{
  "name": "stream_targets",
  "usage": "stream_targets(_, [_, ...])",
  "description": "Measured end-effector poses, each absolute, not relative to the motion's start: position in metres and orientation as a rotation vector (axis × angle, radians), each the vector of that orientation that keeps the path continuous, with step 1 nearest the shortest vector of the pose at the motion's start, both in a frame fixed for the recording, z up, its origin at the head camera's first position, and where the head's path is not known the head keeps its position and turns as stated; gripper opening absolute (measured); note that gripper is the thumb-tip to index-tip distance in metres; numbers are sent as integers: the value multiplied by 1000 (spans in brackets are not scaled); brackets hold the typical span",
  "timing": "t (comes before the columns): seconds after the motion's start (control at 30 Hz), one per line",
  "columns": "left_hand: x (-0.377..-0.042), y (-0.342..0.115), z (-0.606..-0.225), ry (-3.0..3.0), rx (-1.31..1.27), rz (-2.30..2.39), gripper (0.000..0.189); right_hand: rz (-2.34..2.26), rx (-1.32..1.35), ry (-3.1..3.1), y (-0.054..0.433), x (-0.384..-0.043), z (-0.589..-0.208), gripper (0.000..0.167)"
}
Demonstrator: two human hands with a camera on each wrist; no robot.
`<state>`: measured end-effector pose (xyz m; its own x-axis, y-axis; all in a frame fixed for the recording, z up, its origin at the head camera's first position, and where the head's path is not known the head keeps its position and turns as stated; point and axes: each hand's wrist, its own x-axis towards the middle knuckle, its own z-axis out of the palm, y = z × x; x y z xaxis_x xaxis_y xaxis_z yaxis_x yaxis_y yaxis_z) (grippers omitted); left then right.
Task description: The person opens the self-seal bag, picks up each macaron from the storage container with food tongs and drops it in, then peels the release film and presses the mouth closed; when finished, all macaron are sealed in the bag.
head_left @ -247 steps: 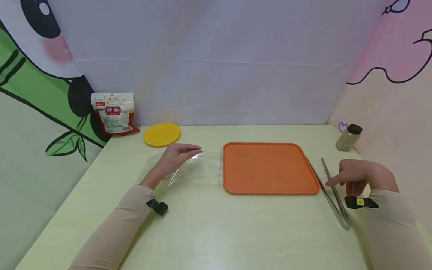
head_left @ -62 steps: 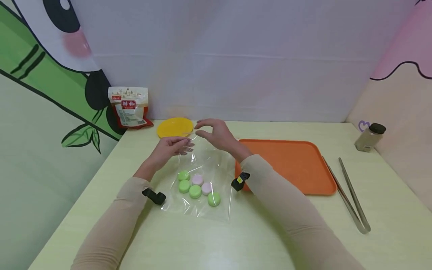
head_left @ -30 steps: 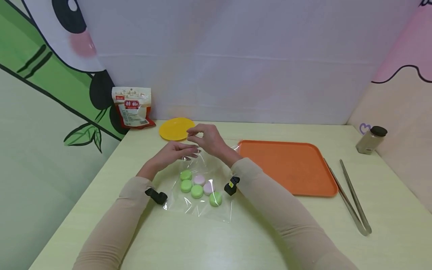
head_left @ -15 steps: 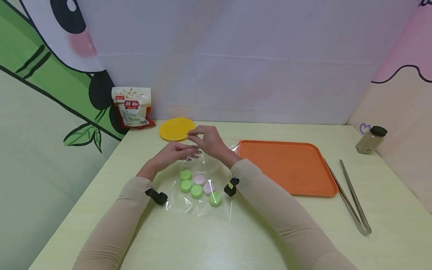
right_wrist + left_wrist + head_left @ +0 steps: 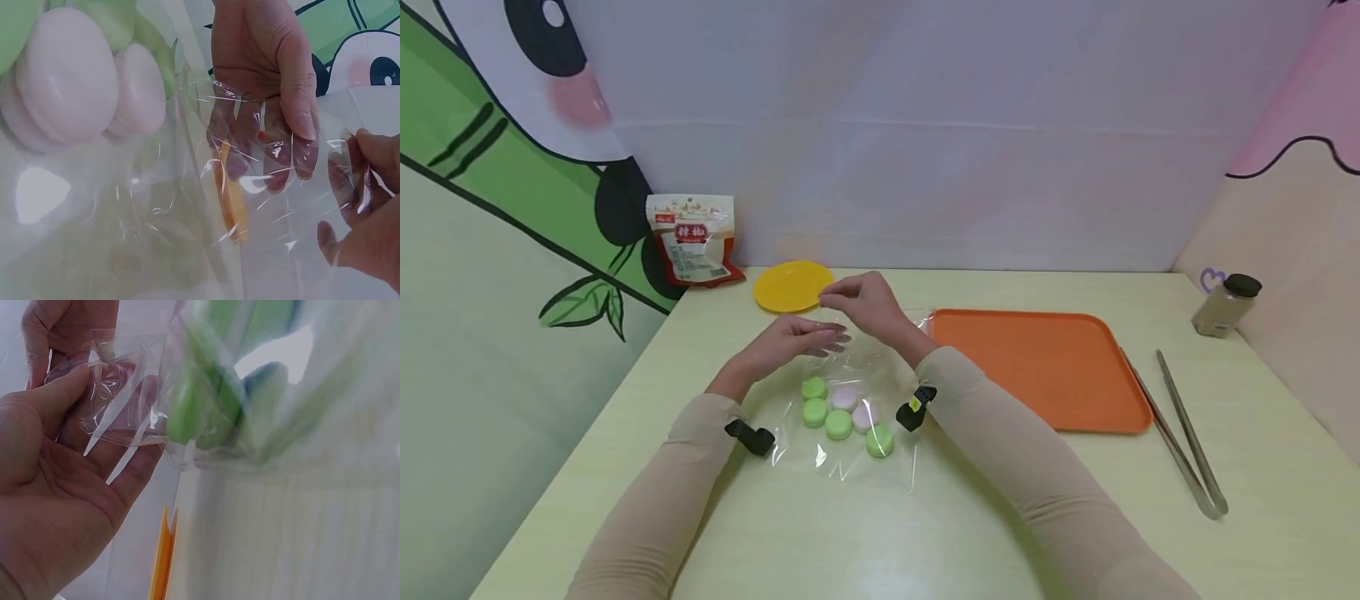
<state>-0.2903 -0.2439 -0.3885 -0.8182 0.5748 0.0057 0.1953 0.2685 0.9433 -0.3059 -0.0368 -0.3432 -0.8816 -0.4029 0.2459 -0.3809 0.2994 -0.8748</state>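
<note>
A clear plastic bag lies toward me on the table, its mouth end raised between both hands. Inside are several green macarons and two pale pink ones; in the right wrist view a pink macaron looms large behind the film. My left hand pinches the bag near its mouth, thumb in front and fingers spread behind the film, as the left wrist view shows. Just beyond it, my right hand pinches the bag's far end between thumb and fingertips.
An orange tray lies right of the bag, with metal tongs along its right side. At the back stand a red-and-white food packet and, far right, a black-capped jar. A yellow plate lies behind my hands.
My right hand has come from beside the tongs to the bag's mouth. Macarons now show inside the bag, which lies closer to me. In the last half second the hands barely shift.
</note>
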Motion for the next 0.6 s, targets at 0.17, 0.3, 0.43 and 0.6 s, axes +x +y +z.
stream_targets(0.17, [-289,-242,-388,2193,717,1575,35,-1727,-660,2471,-39,-307,-339,22])
stream_targets(0.3, [-288,-241,-387,2191,733,1581,38,-1736,-554,2472,-41,-305,-335,20])
stream_targets(0.43, [-288,-240,-387,2179,761,1587,41,-1781,-371,2441,-44,-302,-331,19])
stream_targets(0.6, [-289,-241,-386,2168,756,1570,41,-1909,-151,2312,-43,-306,-326,23])
